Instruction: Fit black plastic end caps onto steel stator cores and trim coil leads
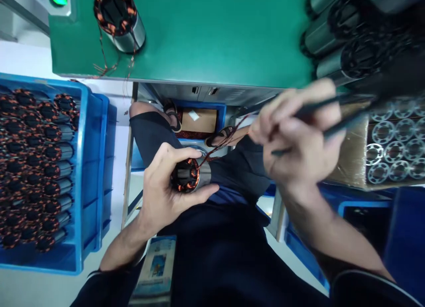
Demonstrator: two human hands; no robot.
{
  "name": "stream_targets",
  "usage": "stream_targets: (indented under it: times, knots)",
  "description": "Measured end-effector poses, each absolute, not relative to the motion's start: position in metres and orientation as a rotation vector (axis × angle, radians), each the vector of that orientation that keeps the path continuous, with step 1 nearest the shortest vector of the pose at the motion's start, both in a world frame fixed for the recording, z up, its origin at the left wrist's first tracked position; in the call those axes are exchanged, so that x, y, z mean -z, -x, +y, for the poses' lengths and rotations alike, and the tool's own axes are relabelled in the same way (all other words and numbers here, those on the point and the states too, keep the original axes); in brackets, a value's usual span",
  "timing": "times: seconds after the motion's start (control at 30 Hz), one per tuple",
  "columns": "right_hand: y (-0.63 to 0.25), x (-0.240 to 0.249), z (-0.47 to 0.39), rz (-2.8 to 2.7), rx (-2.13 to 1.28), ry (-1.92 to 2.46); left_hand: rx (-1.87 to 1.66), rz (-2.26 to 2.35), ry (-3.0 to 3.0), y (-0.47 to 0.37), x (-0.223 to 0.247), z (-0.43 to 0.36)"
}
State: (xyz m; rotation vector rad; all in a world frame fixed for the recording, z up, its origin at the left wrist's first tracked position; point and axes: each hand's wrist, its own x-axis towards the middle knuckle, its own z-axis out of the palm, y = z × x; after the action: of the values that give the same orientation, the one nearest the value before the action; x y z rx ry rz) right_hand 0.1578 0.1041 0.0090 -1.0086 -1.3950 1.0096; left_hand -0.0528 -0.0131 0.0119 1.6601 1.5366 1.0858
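My left hand point(168, 183) is wrapped around a motor stator point(203, 172), a steel cylinder with copper windings and black insulation, held above my lap. Its winding end is turned toward my palm. Dark red lead wires point(221, 144) rise from it to the upper right and reach close to my right hand point(299, 134). That hand is smeared by motion, its fingers closed around a dark tool with two long legs point(348, 114); the exact kind is too blurred to tell. Whether the fingers also pinch the wires cannot be made out.
Another stator point(128, 32) stands on the green tabletop point(212, 36), leads hanging over its edge. Black-ended stators point(332, 68) lie at right. A blue crate point(79, 165) of stators is at left; a cardboard box point(352, 156) of ring-shaped parts is at right.
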Motion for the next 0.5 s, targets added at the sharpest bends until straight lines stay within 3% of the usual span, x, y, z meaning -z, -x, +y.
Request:
stream_targets:
  times: [0.23, 0.5]
  knots:
    - [-0.159, -0.014, 0.03, -1.351, -1.298, 1.155, -0.969, 1.745, -1.913, 0.03, -0.003, -0.006]
    - [-0.178, -0.006, 0.03, -1.126, -1.462, 1.159, -1.164, 1.417, -1.56, 0.017, 0.008, -0.007]
